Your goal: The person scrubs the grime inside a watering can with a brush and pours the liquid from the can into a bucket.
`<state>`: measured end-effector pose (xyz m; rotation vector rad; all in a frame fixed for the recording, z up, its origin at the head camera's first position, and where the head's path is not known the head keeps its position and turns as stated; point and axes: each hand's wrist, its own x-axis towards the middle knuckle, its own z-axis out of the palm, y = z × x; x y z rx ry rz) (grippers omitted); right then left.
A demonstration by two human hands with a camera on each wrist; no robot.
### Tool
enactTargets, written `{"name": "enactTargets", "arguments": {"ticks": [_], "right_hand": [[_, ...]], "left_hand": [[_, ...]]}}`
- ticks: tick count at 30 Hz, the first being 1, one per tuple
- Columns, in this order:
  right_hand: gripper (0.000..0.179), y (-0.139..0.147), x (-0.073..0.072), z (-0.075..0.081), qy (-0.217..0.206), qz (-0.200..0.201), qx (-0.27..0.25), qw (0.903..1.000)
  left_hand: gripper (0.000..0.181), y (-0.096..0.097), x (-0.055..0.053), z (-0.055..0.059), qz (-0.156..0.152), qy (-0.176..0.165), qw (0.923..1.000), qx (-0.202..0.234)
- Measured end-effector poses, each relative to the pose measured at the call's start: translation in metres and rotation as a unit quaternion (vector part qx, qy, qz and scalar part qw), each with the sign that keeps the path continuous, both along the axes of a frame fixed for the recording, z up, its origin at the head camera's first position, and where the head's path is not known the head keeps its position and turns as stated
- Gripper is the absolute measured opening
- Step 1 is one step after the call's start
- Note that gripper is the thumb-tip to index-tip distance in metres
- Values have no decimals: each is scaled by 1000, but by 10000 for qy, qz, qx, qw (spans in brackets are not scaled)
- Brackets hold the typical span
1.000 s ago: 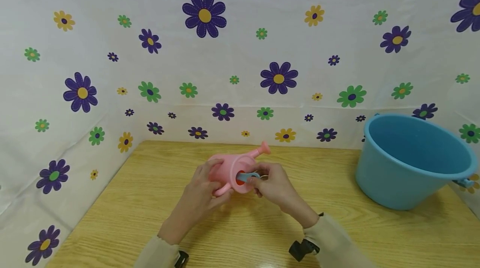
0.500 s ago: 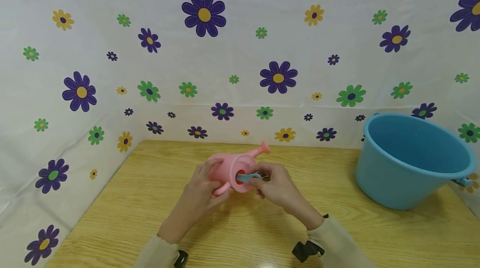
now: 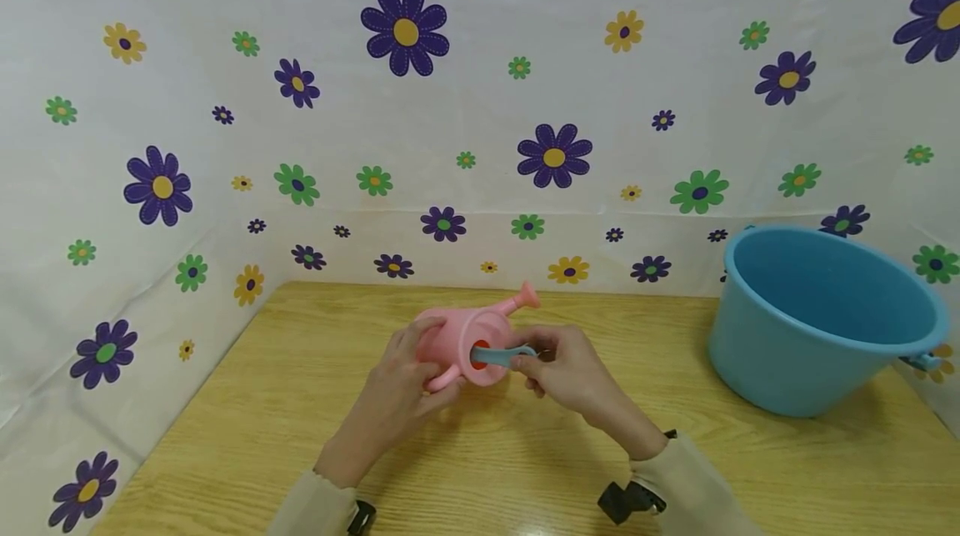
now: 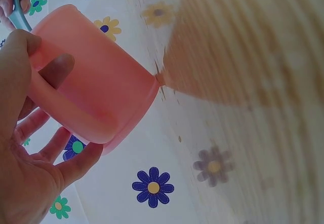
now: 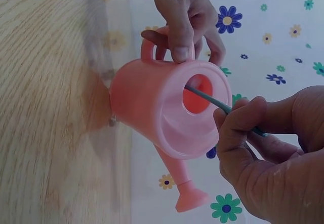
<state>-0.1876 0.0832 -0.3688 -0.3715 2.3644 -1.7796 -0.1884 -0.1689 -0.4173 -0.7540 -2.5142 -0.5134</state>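
Observation:
A pink watering can (image 3: 447, 334) is tipped toward me on the table, its spout pointing to the back right. My left hand (image 3: 401, 382) grips it at the handle (image 4: 76, 110), with fingers through and around the handle. Between thumb and fingers, my right hand (image 3: 566, 369) pinches a slim light blue tool (image 3: 495, 356) with a looped end. The tool's other end passes through the round opening (image 5: 197, 93) in the can's top and is hidden inside, so I cannot tell its kind.
A large light blue bucket (image 3: 787, 361) stands upright at the right of the wooden table (image 3: 300, 436). A white flowered cloth (image 3: 480, 102) hangs behind the table and along its sides.
My right hand has moved a little to the right, and more of the blue tool shows outside the opening. The left hand and the watering can have stayed in place.

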Motion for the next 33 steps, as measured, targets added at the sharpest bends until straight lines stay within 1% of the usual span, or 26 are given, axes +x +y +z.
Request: {"name": "enactTargets", "arguments": {"ticks": [11,22,30,33], "right_hand": [[16,5,1,3,-13,51,-7,10000],[14,-2,1,1,102,85,98,9999],[15,-8,0,-1,345,233,129,9990],[15,-11,-1,-2,384,213,192,9989]], "left_hand": [[34,-1,-1,-1,5,37,10000,35],[33,-1,-1,-1,5,44,10000,-17],[31,-2,-1,-1,-23,92,10000,-11],[31,-2,-1,-2,-33,105,9999,-5]]}}
